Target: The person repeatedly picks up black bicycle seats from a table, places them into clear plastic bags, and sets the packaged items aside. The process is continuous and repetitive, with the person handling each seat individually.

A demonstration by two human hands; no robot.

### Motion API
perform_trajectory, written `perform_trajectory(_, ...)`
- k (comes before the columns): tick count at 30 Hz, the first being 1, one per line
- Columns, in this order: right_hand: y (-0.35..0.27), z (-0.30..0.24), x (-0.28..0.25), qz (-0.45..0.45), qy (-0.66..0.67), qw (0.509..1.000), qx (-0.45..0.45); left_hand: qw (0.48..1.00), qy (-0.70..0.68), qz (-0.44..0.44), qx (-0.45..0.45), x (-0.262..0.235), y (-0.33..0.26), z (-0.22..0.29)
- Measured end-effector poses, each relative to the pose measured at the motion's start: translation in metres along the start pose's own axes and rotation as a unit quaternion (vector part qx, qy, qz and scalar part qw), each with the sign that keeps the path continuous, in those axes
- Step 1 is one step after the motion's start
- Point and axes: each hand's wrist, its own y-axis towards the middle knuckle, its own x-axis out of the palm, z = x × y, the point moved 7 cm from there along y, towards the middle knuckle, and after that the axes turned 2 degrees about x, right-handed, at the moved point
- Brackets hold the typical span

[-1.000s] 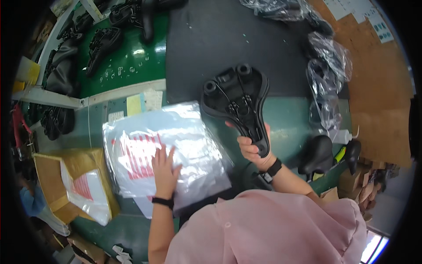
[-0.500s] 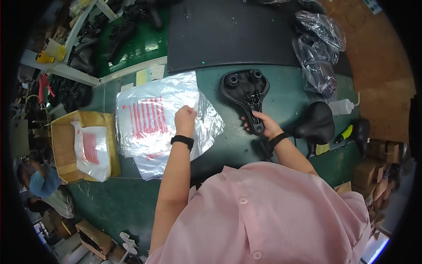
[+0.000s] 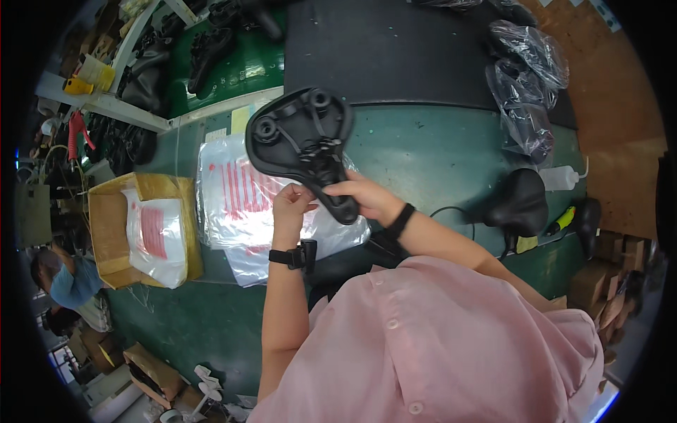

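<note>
the right hand (image 3: 367, 199) is closed around the narrow nose of a black moulded plastic bicycle saddle (image 3: 305, 144), held underside up above the green tabletop (image 3: 437, 162), its wide rear pointing away from the person. the left hand (image 3: 290, 206) pinches the near edge of the top clear plastic bag with red print (image 3: 243, 194), fingers curled on the film, just beside the saddle's nose. the bag lies on a stack of like bags. it looks best to lift only one layer of film and spread the mouth wide, keeping the saddle steady and nose-first so its rails do not snag.
</note>
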Motion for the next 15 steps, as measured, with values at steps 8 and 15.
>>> perform_trajectory(8,0.07,0.035,-0.037,0.104,-0.133,0.985,-0.029,0.974,-0.184,0.132,0.025,-0.108,-0.035,0.014)
perform_trajectory(15,0.027,-0.021,-0.01,0.224,-0.456,0.848,-0.151,0.976,-0.145,0.163,-0.006,-0.138,-0.071,0.044)
